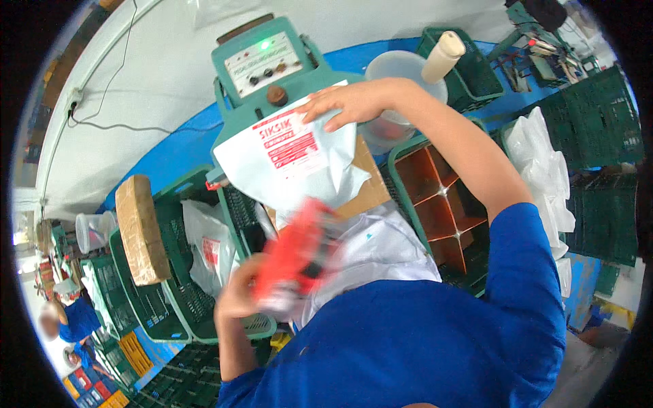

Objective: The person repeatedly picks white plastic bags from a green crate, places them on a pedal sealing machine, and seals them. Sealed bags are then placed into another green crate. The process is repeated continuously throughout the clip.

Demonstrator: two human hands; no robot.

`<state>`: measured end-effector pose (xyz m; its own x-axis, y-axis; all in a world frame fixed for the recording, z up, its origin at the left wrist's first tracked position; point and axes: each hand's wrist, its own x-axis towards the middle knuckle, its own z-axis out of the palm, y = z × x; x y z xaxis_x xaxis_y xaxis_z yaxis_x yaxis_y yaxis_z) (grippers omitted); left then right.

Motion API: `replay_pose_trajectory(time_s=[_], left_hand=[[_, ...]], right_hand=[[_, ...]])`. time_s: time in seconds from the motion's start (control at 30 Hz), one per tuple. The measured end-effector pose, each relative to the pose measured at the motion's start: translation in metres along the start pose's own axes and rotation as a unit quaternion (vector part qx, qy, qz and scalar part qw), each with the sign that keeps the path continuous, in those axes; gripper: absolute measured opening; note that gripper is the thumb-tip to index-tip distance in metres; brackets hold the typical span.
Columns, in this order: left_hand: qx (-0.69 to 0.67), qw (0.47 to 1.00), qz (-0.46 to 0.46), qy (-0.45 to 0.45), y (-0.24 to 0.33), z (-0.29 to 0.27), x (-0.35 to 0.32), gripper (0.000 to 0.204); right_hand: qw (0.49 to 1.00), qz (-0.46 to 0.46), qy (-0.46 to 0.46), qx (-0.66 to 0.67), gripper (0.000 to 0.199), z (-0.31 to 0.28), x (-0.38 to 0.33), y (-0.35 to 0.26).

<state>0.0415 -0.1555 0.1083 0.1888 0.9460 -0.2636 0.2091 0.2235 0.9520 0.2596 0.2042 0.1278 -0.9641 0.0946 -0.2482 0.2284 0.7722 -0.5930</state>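
A white plastic mailer bag (pixel 303 163) with red printing lies against the front of a green pedal sealing machine (pixel 262 61). Its upper edge is at the machine's jaw. My right hand (pixel 347 105) lies on the upper right of the bag, fingers stretched and spread. Low and to the left, my left hand (pixel 238 289) is closed on a red object (pixel 297 255) with black and white parts. Motion blur hides what kind of thing it is. It is held in front of my body, below the bag.
Green crates (pixel 197 319) at the left hold a printed bag (pixel 207 248); a tape-wrapped brown block (pixel 141 231) rests on them. To the right stand a divided crate (pixel 442 204), a translucent bucket (pixel 401 68), a cream bottle (pixel 443 57) and clear plastic bags (pixel 537 163). Other people are far left.
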Motion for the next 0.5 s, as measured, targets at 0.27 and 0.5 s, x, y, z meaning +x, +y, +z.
replay_pose_trajectory(time_s=[0.27, 0.5], left_hand=[[-0.298, 0.942, -0.082, -0.132, 0.016, 0.183, 0.210, 0.052], [-0.228, 0.973, 0.037, 0.009, -0.001, 0.210, 0.399, 0.058]], right_hand=[[0.997, -0.021, -0.070, 0.015, 0.051, -0.005, 0.014, 0.011], [0.996, -0.010, -0.080, 0.035, 0.054, -0.003, 0.018, 0.013]])
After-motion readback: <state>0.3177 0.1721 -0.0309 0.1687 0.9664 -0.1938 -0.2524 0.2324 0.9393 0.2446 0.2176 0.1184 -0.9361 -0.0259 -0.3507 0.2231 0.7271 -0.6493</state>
